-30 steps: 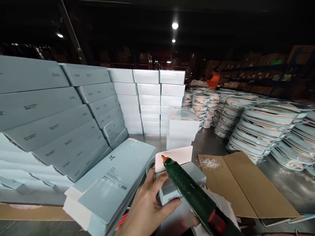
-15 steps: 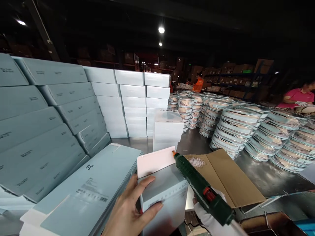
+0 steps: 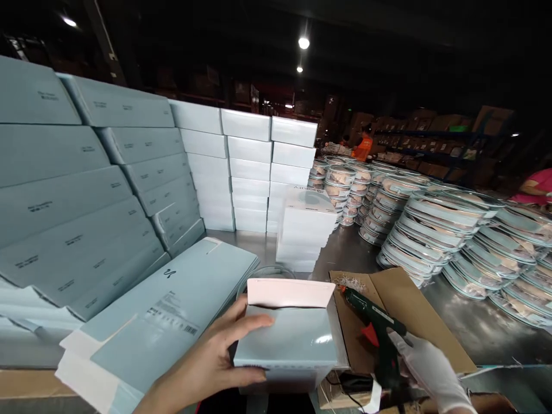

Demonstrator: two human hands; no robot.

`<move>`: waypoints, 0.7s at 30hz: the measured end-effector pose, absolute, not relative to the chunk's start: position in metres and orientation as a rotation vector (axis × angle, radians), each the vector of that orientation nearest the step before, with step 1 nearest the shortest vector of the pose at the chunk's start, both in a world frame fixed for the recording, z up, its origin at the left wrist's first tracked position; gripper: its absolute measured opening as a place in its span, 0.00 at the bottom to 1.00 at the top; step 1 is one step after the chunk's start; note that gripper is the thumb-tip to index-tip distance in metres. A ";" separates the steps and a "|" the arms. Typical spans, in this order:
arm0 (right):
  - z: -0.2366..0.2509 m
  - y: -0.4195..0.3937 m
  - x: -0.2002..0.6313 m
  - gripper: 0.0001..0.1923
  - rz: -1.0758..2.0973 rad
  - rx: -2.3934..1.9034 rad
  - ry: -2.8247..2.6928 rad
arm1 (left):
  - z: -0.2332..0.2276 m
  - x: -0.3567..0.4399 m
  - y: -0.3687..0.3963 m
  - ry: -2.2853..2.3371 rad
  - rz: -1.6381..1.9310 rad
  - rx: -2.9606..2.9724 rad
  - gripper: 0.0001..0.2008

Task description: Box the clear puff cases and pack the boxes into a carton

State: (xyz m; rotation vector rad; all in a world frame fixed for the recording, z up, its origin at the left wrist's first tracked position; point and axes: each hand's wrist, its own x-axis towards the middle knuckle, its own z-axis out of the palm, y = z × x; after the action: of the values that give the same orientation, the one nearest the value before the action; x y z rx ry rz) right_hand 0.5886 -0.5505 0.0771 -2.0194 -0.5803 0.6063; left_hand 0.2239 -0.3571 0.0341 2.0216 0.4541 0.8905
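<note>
My bare left hand grips the left side of a pale blue carton, its thumb in front and fingers over the top. A pink-white flap stands raised at the carton's far edge. My right hand, in a white glove, has its fingers at the handle of a dark green glue gun with a red trigger. The gun's orange nozzle points at the whitish glue strands on an opened brown cardboard sheet. Part of the right hand's grip is hidden behind the handle.
Flat pale blue cartons lie at left, before a tall wall of boxes. A stack of white boxes stands ahead. Several stacks of round clear containers fill the metal table's right side. Other people are farther back.
The glue gun has moved away from the flap, right and down over the cardboard, and is seen at another angle. The carton has turned to face me more squarely, still in my left hand.
</note>
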 end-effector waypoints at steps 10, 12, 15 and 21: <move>0.085 -0.508 0.506 0.49 0.426 -1.507 -1.645 | 0.017 0.234 -0.362 0.424 1.093 1.927 0.25; 0.079 -0.510 0.507 0.39 0.327 -1.447 -1.692 | 0.010 0.242 -0.365 0.281 1.318 1.759 0.26; 0.079 -0.511 0.501 0.34 0.279 -1.366 -1.827 | 0.005 0.247 -0.365 0.152 1.470 1.768 0.30; 0.095 -0.494 0.476 0.32 0.013 -1.220 -2.179 | 0.025 0.231 -0.362 0.248 1.071 2.232 0.12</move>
State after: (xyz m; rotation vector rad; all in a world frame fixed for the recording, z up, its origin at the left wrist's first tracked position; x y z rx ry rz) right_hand 0.4757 -0.4939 0.0952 -1.2203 -2.1792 0.0133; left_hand 0.2310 -0.3620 0.0250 2.2317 0.2483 1.0711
